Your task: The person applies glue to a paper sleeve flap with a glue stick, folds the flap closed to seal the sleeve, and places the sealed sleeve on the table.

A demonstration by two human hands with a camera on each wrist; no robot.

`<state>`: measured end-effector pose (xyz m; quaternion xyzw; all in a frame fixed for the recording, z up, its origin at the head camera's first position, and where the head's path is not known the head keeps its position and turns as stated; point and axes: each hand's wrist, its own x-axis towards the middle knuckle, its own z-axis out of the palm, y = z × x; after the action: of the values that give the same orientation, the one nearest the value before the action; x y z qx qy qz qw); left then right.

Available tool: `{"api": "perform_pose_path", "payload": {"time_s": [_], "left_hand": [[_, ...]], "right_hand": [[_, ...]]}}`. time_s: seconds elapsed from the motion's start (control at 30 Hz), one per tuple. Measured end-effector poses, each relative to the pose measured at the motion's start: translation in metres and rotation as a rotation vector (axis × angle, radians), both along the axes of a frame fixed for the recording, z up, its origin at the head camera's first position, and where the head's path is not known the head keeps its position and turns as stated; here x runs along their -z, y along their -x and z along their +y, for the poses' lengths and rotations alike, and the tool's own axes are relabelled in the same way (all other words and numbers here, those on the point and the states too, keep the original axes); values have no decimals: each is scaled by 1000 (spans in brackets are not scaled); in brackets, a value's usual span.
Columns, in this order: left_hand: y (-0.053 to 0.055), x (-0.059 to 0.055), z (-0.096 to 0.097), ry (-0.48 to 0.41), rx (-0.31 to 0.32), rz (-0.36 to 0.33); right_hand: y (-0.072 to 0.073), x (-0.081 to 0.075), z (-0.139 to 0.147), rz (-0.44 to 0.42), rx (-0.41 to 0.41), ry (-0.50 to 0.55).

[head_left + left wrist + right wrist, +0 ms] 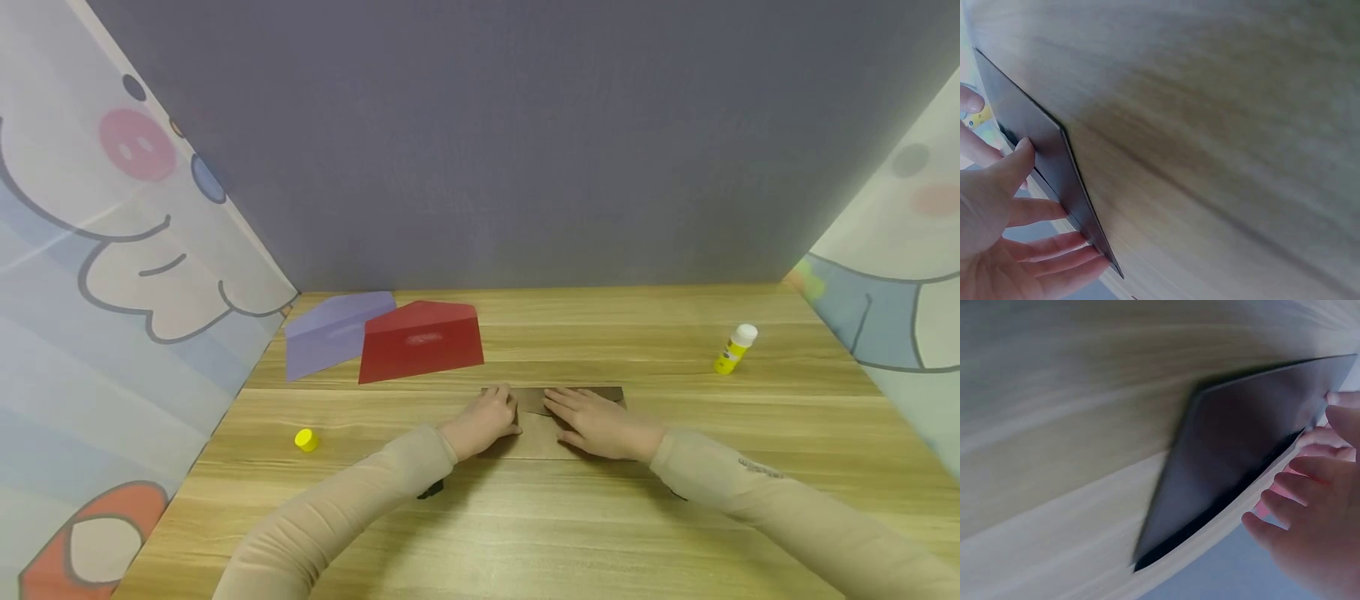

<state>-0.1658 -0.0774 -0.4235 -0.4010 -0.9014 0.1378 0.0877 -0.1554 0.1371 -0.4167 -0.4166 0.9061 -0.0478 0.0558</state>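
Observation:
A dark brown paper envelope [532,401] lies on the wooden table between both hands, its darker flap along the far side. My left hand [483,421] rests on its left part. In the left wrist view the thumb [1017,164] touches the brown panel, and the other fingers reach the flap side. Over the right part lies my right hand [596,423], fingers extended across the flap. From the right wrist view, its fingers [1297,487] look spread above the envelope [1229,440]; whether every fingertip touches is unclear. Glare hides the envelope's middle in the head view.
A red open envelope [423,342] overlaps a lilac one [333,333] at the back left. A yellow cap [306,440] sits on the left of the table. Towards the back right stands a yellow glue stick [733,350] with a white end. Grey panel [525,150] behind.

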Motion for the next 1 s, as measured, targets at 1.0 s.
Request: {"api": "perform_pose_path", "payload": {"time_s": [1.0], "left_hand": [[0, 0, 0, 3, -6, -29]], "right_hand": [[-6, 7, -7, -131, 24, -39]]}}
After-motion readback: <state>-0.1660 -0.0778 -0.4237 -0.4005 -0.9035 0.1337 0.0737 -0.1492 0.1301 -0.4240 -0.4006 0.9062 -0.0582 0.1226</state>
